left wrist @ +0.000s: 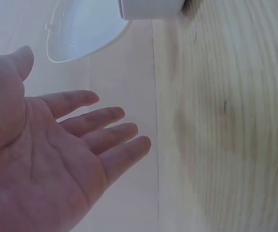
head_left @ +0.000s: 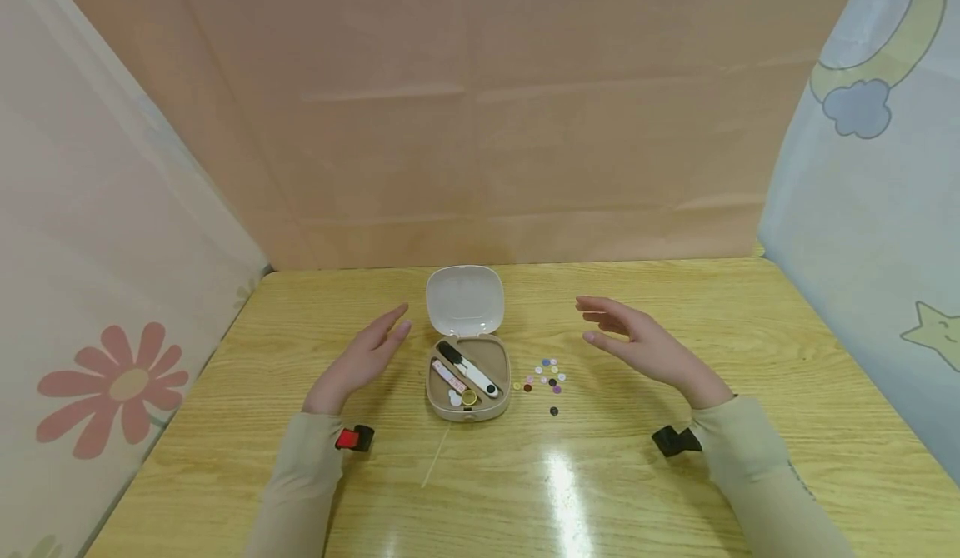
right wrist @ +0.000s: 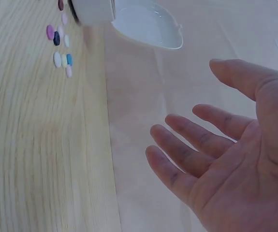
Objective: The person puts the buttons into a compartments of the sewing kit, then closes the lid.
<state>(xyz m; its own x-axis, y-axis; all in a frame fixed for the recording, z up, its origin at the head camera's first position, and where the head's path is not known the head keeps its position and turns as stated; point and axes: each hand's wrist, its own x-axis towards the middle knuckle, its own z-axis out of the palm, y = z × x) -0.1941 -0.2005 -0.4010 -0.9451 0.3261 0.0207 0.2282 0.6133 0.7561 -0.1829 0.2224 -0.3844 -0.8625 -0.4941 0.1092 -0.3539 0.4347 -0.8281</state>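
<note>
A small sewing kit box [head_left: 468,414] stands on the table with its white lid [head_left: 465,300] raised at the back. Inside lie black-and-white thread snips [head_left: 472,371], a pink-and-white strip [head_left: 449,374], a gold round piece [head_left: 468,397] and small white discs [head_left: 455,398]. Several loose buttons [head_left: 552,382] in mixed colours are scattered to the box's right. My left hand [head_left: 367,358] hovers left of the box, fingers extended, holding nothing. Beyond the buttons, on the right, my right hand [head_left: 645,341] is held up with its fingers spread and its palm bare.
A thin pale strand [head_left: 435,458] lies on the wooden table [head_left: 600,491] in front of the box. Behind rises a plain pinkish backdrop [head_left: 480,125]. Patterned cloths hang at the left [head_left: 112,250] and right [head_left: 885,225] sides.
</note>
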